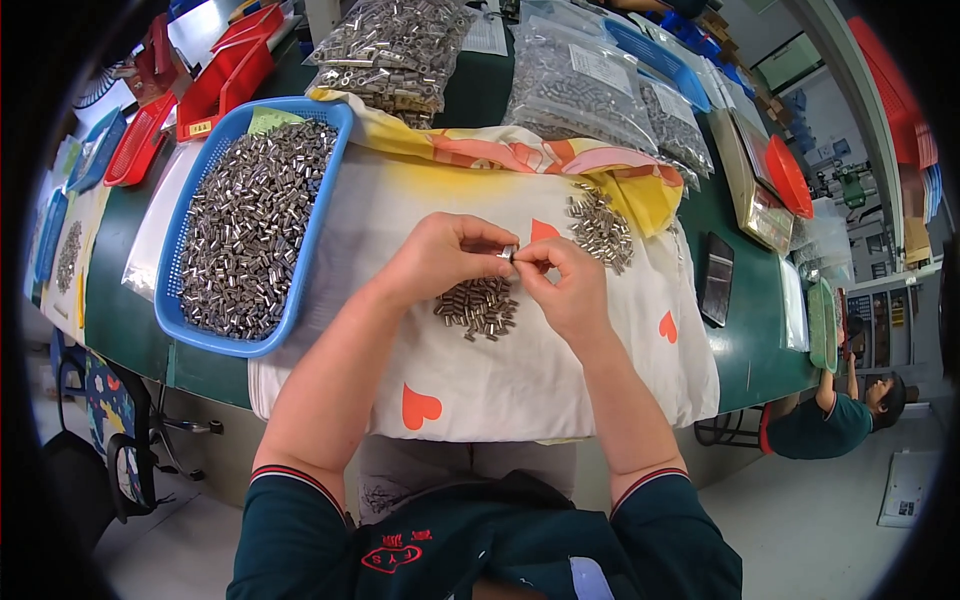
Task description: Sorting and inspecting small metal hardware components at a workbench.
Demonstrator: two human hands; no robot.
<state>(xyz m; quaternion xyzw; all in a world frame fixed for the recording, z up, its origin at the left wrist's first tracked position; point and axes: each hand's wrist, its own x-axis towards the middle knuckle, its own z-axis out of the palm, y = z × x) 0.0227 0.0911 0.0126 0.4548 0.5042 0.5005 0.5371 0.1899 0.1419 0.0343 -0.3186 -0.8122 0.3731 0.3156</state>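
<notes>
Between the fingertips of both hands, over the white cloth, is a small metal sleeve. My left hand is closed, pinching it between thumb and fingers. My right hand is closed too, its thumb and forefinger meeting at the sleeve's right side; whether they grip the sleeve or something smaller is hidden. Just below the hands lies a pile of small metal sleeves on the cloth with red hearts. A second, shinier pile of sleeves lies beyond my right hand.
At the left, a blue plastic basket is full of similar sleeves. Clear bags of metal parts stand at the back. A dark phone rests on the green table at right, near a scale. Another person sits far right.
</notes>
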